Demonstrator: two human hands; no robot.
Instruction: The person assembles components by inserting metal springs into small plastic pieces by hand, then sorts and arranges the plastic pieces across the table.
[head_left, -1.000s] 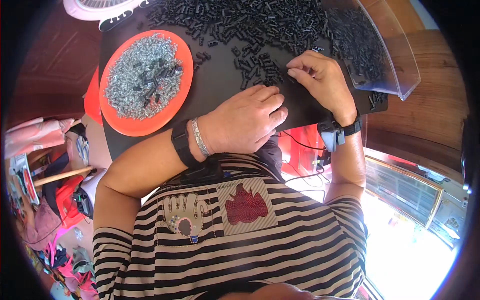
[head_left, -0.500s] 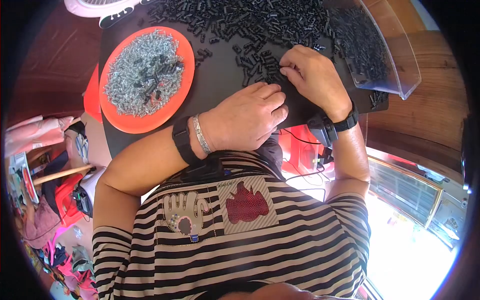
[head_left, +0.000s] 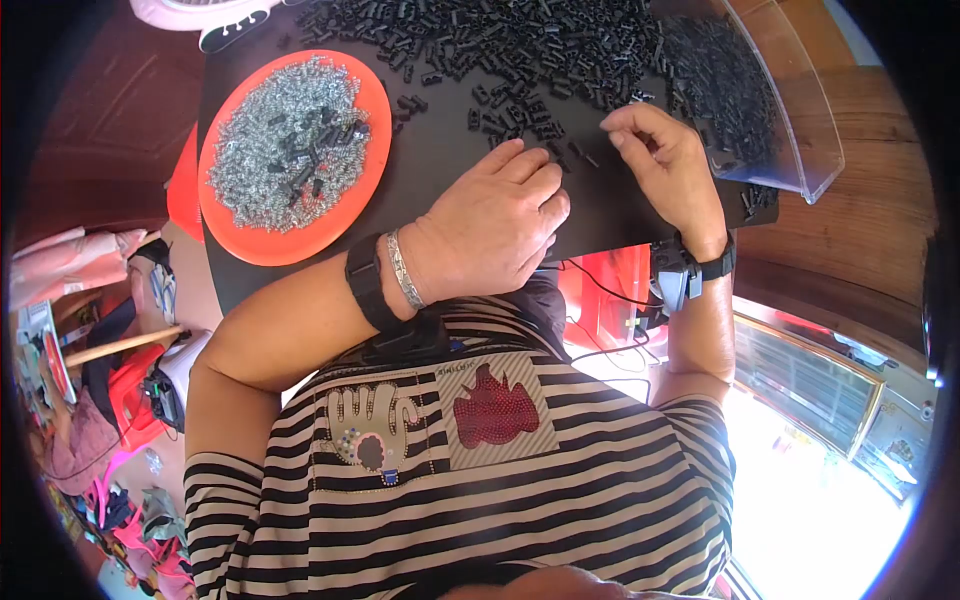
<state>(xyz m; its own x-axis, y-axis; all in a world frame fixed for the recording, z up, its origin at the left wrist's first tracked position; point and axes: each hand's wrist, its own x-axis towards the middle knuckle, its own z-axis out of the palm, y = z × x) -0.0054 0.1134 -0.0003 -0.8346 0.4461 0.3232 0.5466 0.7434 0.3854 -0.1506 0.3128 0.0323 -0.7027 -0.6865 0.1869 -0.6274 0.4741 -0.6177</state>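
My left hand (head_left: 492, 222) rests low over the near part of the dark table, fingers curled and pressed together; whatever is under or in them is hidden. Just beyond its knuckles lies a small cluster of short black plastic pieces (head_left: 503, 122). To the right, my right hand (head_left: 668, 168) is raised at the table's right side, thumb and forefinger tips brought close together. Anything between those tips is too small to make out. A thin dark piece (head_left: 584, 154) lies on the table between the two hands.
An orange-red plate (head_left: 232, 240) at left holds many small metal springs (head_left: 265, 150) with some black pieces on top. A large heap of black pieces (head_left: 540, 45) covers the far side. A clear plastic bin (head_left: 800, 130) lies at right with more of them.
My right hand has moved right, away from the small cluster of black pieces. My left hand has shifted slightly left, and the thin dark piece between the hands now shows.
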